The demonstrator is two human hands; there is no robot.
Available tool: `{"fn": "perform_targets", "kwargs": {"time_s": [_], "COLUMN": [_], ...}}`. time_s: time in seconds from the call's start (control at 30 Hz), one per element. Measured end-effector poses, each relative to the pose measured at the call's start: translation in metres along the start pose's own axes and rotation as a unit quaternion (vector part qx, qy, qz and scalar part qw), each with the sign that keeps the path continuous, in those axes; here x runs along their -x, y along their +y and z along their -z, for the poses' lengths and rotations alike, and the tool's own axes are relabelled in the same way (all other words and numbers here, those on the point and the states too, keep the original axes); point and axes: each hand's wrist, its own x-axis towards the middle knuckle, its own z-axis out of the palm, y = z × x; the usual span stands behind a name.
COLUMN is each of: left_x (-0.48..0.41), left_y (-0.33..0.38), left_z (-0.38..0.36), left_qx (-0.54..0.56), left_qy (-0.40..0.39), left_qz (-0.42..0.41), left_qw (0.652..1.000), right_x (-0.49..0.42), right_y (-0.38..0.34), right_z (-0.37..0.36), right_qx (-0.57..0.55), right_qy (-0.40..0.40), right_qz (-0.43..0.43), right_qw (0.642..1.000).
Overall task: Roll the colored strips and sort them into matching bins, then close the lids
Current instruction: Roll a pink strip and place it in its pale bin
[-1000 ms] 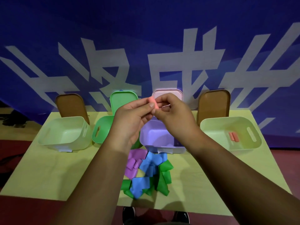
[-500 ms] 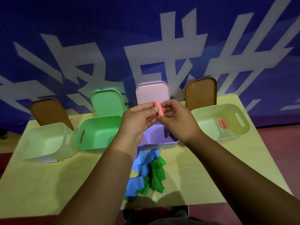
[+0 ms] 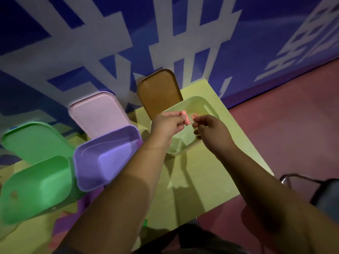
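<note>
My left hand (image 3: 167, 124) pinches a small rolled pink strip (image 3: 185, 117) over the pale yellow-green bin (image 3: 197, 105) at the right of the table. My right hand (image 3: 211, 131) hovers just right of the roll with loosely curled fingers, apart from it and holding nothing. Another pink roll (image 3: 194, 116) shows inside that bin, partly hidden by my right fingers. A purple bin (image 3: 102, 158) and a green bin (image 3: 34, 187) stand open to the left.
A brown lid (image 3: 159, 90), a pink lid (image 3: 99, 112) and a green lid (image 3: 34, 140) lean against the blue banner wall. The yellow table's right edge (image 3: 256, 143) meets red floor. A dark chair (image 3: 322, 191) stands at the right. Purple strips (image 3: 88, 200) peek out below the bins.
Both hands moved right from over the purple bin to over the yellow-green bin. My right hand let go of the pink roll; my left hand keeps it. The view swung right.
</note>
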Motion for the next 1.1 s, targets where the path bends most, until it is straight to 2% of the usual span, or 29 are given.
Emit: {"fn": "perform_targets", "kwargs": {"time_s": [0.2,0.4,0.5,0.77,1.1], "left_x": [-0.065,-0.115,-0.133,-0.144,-0.130], "left_y": [-0.024,-0.048,-0.060,-0.061,-0.055], "left_z": [-0.043,-0.055,-0.055,-0.066,-0.056], "left_qx": [-0.030,-0.095,-0.139,-0.168,-0.179], "left_qy": [0.031,0.096,0.119,0.150,0.147], "left_qz": [0.071,0.116,0.122,0.116,0.096], "left_qw": [0.997,0.984,0.975,0.967,0.968], "right_x": [-0.022,-0.032,-0.032,-0.034,-0.030], "right_y": [0.022,0.022,0.023,0.029,0.026], "right_z": [0.020,0.019,0.020,0.021,0.022], "right_qx": [-0.139,-0.173,-0.181,-0.184,-0.213], "right_qy": [0.040,0.034,0.032,0.022,0.021], "right_qz": [-0.084,-0.094,-0.092,-0.080,-0.085], "right_qw": [0.986,0.980,0.979,0.979,0.973]}}
